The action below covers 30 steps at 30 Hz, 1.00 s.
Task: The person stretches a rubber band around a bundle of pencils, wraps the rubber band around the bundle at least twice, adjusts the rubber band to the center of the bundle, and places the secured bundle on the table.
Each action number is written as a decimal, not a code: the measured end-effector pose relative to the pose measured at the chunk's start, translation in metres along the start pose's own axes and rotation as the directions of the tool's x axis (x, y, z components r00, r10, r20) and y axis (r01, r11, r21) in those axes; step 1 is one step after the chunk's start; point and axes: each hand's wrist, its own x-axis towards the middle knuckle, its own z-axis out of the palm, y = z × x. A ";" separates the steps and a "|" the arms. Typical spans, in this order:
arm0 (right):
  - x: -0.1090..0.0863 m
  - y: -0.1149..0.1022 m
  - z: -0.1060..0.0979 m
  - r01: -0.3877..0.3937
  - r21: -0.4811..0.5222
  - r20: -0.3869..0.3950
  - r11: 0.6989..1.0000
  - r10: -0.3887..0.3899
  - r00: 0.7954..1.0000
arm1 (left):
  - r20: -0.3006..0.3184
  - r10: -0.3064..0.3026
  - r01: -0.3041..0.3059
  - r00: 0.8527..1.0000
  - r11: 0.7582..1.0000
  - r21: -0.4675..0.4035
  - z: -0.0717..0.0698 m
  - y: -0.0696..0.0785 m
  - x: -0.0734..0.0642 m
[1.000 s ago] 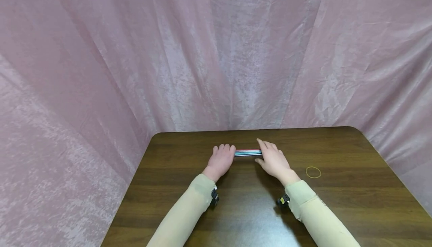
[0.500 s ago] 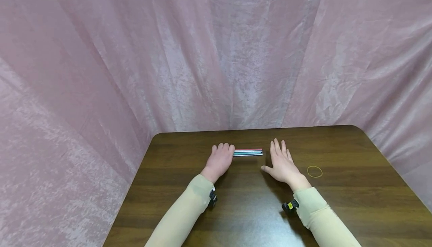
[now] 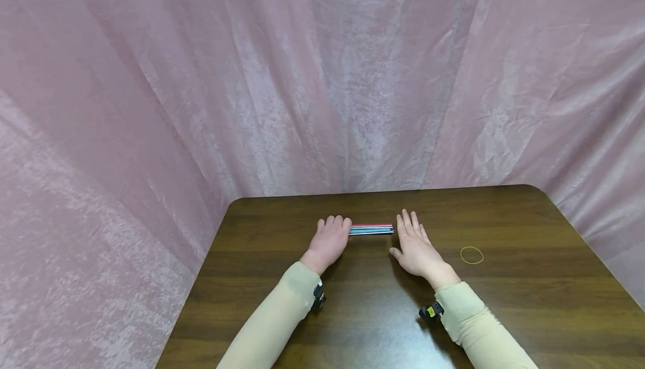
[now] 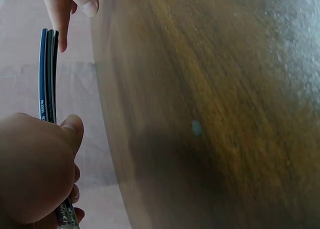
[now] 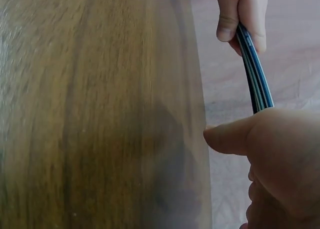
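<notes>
The left hand point(image 3: 326, 244) hides much of the pencils point(image 4: 48, 74); their silvery ends are cropped below in the left wrist view, the lettering point(image 4: 42, 107) too small to read.

Head view: moderate, soft illumination; pale sheen on the curtain point(image 3: 332, 78); white glare on the near part of the surface point(image 3: 373, 285); diffuse shadow beside the right grip point(image 3: 417, 252). Both wrist views: dimmer, hazy, low in contrast. Glare enters the left wrist view at upper right, the right wrist view at upper left; a soft-edged dark shadow lies lower on each. Lettering on the sticks point(image 4: 49, 79) is barely resolved; backgrounds appear soft.
</notes>
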 end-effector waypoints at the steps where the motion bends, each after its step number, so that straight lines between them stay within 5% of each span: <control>1: 0.000 -0.001 0.000 0.000 -0.003 -0.004 1.000 0.000 1.000 | 0.000 -0.002 0.002 1.000 1.000 0.001 -0.001 0.000 0.000; 12: 0.001 -0.010 -0.002 -0.013 0.025 0.012 1.000 0.013 1.000 | 0.010 0.002 -0.003 1.000 1.000 0.005 -0.001 0.007 0.000; 24: 0.001 -0.008 -0.007 0.031 0.184 0.057 0.983 -0.042 0.997 | -0.006 0.018 -0.018 1.000 0.998 0.062 0.003 0.005 0.000; 30: 0.004 -0.006 -0.008 0.020 0.136 0.020 0.990 -0.023 1.000 | -0.012 0.034 -0.033 0.999 0.997 0.069 0.004 0.006 0.002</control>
